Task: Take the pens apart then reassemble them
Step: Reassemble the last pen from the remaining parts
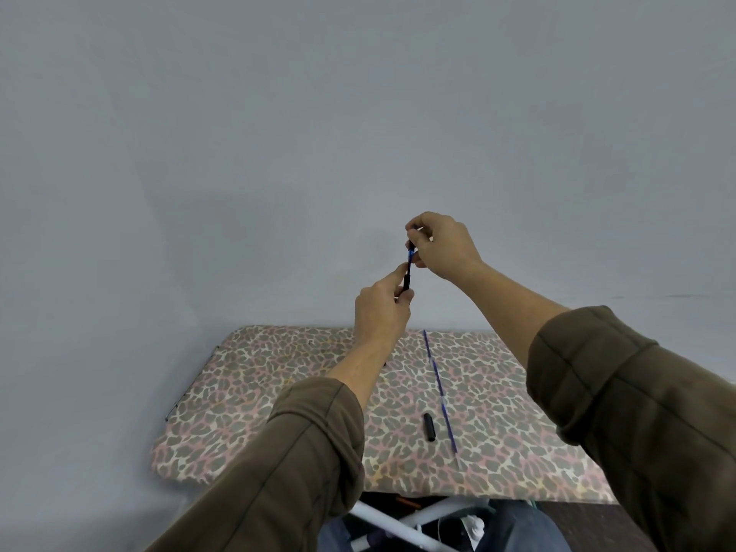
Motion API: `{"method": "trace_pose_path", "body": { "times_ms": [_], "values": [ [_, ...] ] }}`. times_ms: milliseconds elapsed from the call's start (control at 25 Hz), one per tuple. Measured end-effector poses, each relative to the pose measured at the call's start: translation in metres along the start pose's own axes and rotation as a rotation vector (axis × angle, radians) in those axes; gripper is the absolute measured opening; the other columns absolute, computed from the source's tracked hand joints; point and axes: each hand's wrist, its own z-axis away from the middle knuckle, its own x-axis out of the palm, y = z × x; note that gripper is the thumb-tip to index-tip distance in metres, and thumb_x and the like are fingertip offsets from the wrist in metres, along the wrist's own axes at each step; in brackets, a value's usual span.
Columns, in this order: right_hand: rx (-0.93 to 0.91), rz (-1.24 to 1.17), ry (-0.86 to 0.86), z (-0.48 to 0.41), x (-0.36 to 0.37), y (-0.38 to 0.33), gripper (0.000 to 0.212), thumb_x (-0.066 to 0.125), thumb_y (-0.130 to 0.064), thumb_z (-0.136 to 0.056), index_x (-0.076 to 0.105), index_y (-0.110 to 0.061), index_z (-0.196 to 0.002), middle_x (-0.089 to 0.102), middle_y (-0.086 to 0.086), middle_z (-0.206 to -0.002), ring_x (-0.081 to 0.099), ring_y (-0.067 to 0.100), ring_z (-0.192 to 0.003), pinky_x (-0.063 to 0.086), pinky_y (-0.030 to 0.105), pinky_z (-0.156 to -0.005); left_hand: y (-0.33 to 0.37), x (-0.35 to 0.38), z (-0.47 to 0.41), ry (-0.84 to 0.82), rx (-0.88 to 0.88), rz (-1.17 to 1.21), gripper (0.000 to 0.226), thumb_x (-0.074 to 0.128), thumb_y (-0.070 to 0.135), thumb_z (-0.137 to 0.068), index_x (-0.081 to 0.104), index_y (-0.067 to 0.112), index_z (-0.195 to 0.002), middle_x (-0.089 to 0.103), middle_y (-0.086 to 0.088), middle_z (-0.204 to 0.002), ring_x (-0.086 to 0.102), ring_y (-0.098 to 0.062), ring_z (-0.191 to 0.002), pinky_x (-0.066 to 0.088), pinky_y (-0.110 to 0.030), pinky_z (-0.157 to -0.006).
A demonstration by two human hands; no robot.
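Observation:
I hold a blue and black pen upright in the air above the far edge of the table. My left hand pinches its black lower end. My right hand grips its blue upper part from above. On the leopard-print table lie two thin blue ink refills end to end in a long line, and beside them a short black pen piece. My fingers hide the pen's top end.
A plain grey wall rises right behind the table. White crossed table legs and my knees show below the near edge. The table's left corner has a dark metal rim.

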Motion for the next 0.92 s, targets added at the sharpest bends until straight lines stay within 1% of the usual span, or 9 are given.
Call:
{"method": "trace_pose_path", "body": {
  "times_ms": [120,320,480,600,640,720,800,880,920],
  "values": [
    [-0.022,0.024,-0.027,0.002,0.001,0.002,0.02,0.055,-0.01,-0.105,0.068,-0.011,-0.12,0.074,0.006,-0.095,0.077,0.027,-0.079,0.064,0.047,-0.085,-0.001,-0.001,0.001,-0.006,-0.007,-0.001,0.048,0.065,0.022,-0.099,0.055,0.034,-0.144,0.077,0.0,-0.107,0.069,-0.018,-0.09,0.054,-0.03,-0.087],
    [-0.031,0.008,-0.031,0.004,-0.001,0.005,0.024,0.061,-0.006,-0.101,0.068,-0.014,-0.124,0.072,0.007,-0.105,0.077,0.027,-0.08,0.064,0.048,-0.085,0.0,-0.002,0.001,0.002,-0.008,-0.006,0.048,0.065,0.024,-0.099,0.055,0.036,-0.144,0.077,0.0,-0.106,0.07,-0.019,-0.089,0.046,-0.023,-0.077],
    [-0.031,0.021,-0.043,0.005,0.0,0.005,0.024,0.063,-0.007,-0.1,0.069,-0.012,-0.122,0.073,0.004,-0.099,0.076,0.022,-0.08,0.063,0.049,-0.084,0.004,-0.006,-0.001,-0.003,-0.005,-0.01,0.046,0.065,0.024,-0.099,0.057,0.034,-0.143,0.078,0.001,-0.104,0.069,-0.017,-0.084,0.05,-0.025,-0.078],
    [-0.049,0.096,-0.093,0.007,0.0,0.006,0.022,0.062,-0.008,-0.1,0.07,-0.013,-0.119,0.076,0.002,-0.095,0.077,0.02,-0.085,0.064,0.046,-0.085,0.006,-0.01,-0.005,-0.001,0.002,-0.028,0.042,0.064,0.024,-0.099,0.06,0.034,-0.139,0.075,0.006,-0.094,0.062,-0.001,-0.063,0.041,-0.004,-0.06],
    [-0.046,0.096,-0.099,0.008,0.001,0.006,0.021,0.061,-0.009,-0.1,0.07,-0.013,-0.118,0.077,0.003,-0.094,0.077,0.02,-0.085,0.064,0.046,-0.084,0.006,-0.01,-0.005,-0.004,0.006,-0.03,0.041,0.064,0.024,-0.099,0.061,0.034,-0.138,0.074,0.007,-0.091,0.06,0.003,-0.058,0.04,-0.003,-0.055],
    [-0.039,0.104,-0.109,0.008,0.002,0.004,0.021,0.059,-0.011,-0.101,0.071,-0.013,-0.118,0.079,0.005,-0.093,0.078,0.021,-0.085,0.064,0.045,-0.083,0.006,-0.01,-0.004,-0.01,0.006,-0.034,0.042,0.064,0.024,-0.099,0.059,0.032,-0.139,0.075,0.007,-0.092,0.059,0.008,-0.057,0.042,-0.006,-0.055],
    [-0.044,0.147,-0.127,0.008,0.003,0.003,0.022,0.058,-0.013,-0.101,0.071,-0.014,-0.118,0.079,0.005,-0.095,0.077,0.024,-0.086,0.065,0.047,-0.082,0.004,-0.01,-0.004,-0.002,-0.012,-0.042,0.041,0.065,0.026,-0.098,0.059,0.026,-0.139,0.078,0.005,-0.097,0.057,0.004,-0.054,0.049,-0.02,-0.064],
    [-0.033,0.169,-0.123,0.008,0.003,0.003,0.018,0.06,-0.015,-0.1,0.073,-0.015,-0.112,0.079,0.004,-0.093,0.078,0.029,-0.085,0.065,0.049,-0.08,0.002,-0.009,-0.006,0.004,-0.021,-0.063,0.031,0.066,0.027,-0.097,0.068,0.023,-0.128,0.078,0.003,-0.098,0.056,0.004,-0.057,0.054,-0.026,-0.071],
    [-0.024,0.175,-0.113,0.007,0.003,0.002,0.015,0.062,-0.018,-0.099,0.074,-0.016,-0.108,0.079,0.004,-0.092,0.078,0.029,-0.084,0.065,0.049,-0.078,0.002,-0.008,-0.006,0.004,-0.017,-0.073,0.025,0.067,0.027,-0.097,0.071,0.023,-0.121,0.078,0.003,-0.099,0.058,0.002,-0.058,0.053,-0.025,-0.07]
  ]
}}
